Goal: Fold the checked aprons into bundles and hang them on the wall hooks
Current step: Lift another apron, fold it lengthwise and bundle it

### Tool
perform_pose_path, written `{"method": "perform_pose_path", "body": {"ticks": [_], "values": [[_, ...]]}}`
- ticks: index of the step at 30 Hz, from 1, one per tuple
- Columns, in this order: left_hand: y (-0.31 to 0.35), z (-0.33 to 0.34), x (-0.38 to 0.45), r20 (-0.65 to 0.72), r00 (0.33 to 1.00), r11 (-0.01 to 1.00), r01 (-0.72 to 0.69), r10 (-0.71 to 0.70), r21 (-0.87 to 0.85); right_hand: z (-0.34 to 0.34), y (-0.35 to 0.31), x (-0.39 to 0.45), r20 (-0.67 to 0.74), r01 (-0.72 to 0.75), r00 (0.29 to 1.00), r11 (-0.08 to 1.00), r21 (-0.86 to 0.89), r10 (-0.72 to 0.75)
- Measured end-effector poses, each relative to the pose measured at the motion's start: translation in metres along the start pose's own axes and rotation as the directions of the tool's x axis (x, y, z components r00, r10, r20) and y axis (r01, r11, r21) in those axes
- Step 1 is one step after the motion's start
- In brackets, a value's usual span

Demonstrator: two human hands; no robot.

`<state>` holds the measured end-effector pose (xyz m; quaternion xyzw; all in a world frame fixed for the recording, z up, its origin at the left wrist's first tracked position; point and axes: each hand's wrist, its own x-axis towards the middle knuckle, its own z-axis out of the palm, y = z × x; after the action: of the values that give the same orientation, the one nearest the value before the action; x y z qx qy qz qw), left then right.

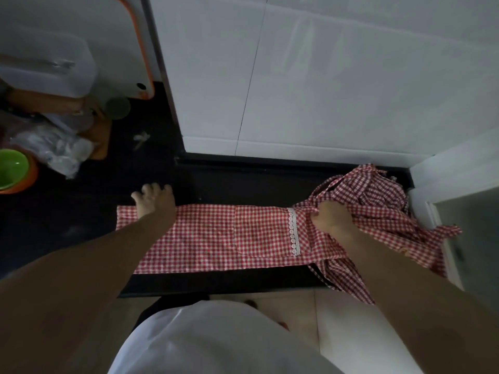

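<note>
Nearest to us were our own arms, reaching out over the front edge of the dark counter (81, 228). Between our hands lay the red-and-white checked apron (210, 236), stretched into a long flat band along the counter and apparently folded lengthwise, with a strip of white lace trim (293, 230) crossing it toward the right.

Our left hand (155, 201) rested on the apron's left end, fingers spread and fairly straight, the tips reaching past the cloth onto the bare counter — pressing the fabric flat, as we judged it, not gripping it. Our right hand (330, 217) had its fingers curled into a bunch of the checked cloth just right of the lace trim.

Beyond that hand the rest of the fabric sat in a loose heap (378, 195) against the corner of the white tiled wall (324, 76), with straps trailing off the counter's edge. Whether that heap belonged to the same apron or to a second one we could not tell.

Farther off to the left stood a green bowl (12, 168), some crumpled clear plastic (54, 149) and a pale container (46, 63).

We judged the work to be at an early stage: one length smoothed, the right end not yet gathered, no finished bundle anywhere — and no hooks in sight, so the hanging was all left to do.
</note>
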<state>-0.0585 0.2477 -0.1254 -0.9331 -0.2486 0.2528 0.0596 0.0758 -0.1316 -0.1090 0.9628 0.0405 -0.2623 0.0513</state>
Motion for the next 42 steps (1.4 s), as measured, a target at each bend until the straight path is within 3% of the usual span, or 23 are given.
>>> {"method": "perform_pose_path", "body": {"ticks": [3, 6, 9, 12, 15, 18, 23, 28, 31, 35, 37, 39, 42], "values": [[0.035, -0.005, -0.015, -0.131, 0.959, 0.946, -0.273, 0.253, -0.176, 0.003, -0.008, -0.001, -0.028, -0.009, 1.0, 0.999, -0.031, 0.008], [0.068, -0.004, -0.034, -0.087, 0.835, 0.759, -0.533, 0.544, -0.372, 0.007, -0.013, -0.002, -0.045, -0.022, 0.999, 1.0, -0.022, 0.021], [0.095, -0.001, -0.048, 0.0, 0.76, 0.719, -0.615, 0.65, -0.324, 0.008, -0.024, -0.002, 0.011, -0.044, 0.999, 0.999, -0.002, 0.044], [0.114, -0.006, -0.059, 0.127, 0.819, 0.812, -0.512, 0.56, -0.279, 0.003, -0.042, -0.007, 0.143, -0.064, 0.988, 0.998, -0.011, 0.065], [0.125, -0.004, -0.062, 0.258, 0.882, 0.907, -0.33, 0.395, -0.264, 0.008, -0.056, -0.011, 0.101, -0.009, 0.995, 0.998, 0.065, 0.002], [0.119, 0.005, -0.055, 0.318, 0.899, 0.939, -0.223, 0.302, -0.263, 0.019, -0.065, -0.017, 0.059, 0.043, 0.997, 0.974, 0.223, -0.058], [0.085, 0.008, -0.035, 0.349, 0.909, 0.969, -0.175, 0.227, -0.174, 0.014, -0.08, -0.028, 0.074, 0.216, 0.961, 0.893, 0.395, -0.265], [0.072, -0.006, -0.018, 0.446, 0.891, 0.992, -0.035, 0.084, -0.117, 0.005, -0.066, -0.031, 0.151, 0.278, 0.925, 0.89, 0.363, -0.35], [0.087, -0.016, -0.017, 0.441, 0.897, 0.999, 0.034, -0.026, -0.009, 0.002, -0.036, -0.023, 0.281, 0.225, 0.914, 0.943, 0.246, -0.292], [0.119, -0.021, -0.035, 0.216, 0.965, 0.989, -0.142, 0.149, -0.048, -0.005, 0.012, -0.013, 0.43, 0.133, 0.872, 0.96, 0.247, -0.232], [0.131, -0.008, -0.035, 0.275, 0.94, 0.976, -0.167, 0.2, -0.137, -0.014, 0.032, -0.01, 0.52, 0.108, 0.822, 0.96, 0.257, -0.231], [0.141, 0.003, -0.035, 0.366, 0.909, 0.979, -0.173, 0.199, -0.105, -0.02, 0.054, -0.005, 0.571, 0.065, 0.783, 0.945, 0.322, -0.248], [0.145, 0.008, -0.039, 0.426, 0.887, 0.972, -0.095, 0.18, -0.214, -0.032, 0.071, 0.002, 0.459, 0.087, 0.834, 0.896, 0.436, -0.304]]}}
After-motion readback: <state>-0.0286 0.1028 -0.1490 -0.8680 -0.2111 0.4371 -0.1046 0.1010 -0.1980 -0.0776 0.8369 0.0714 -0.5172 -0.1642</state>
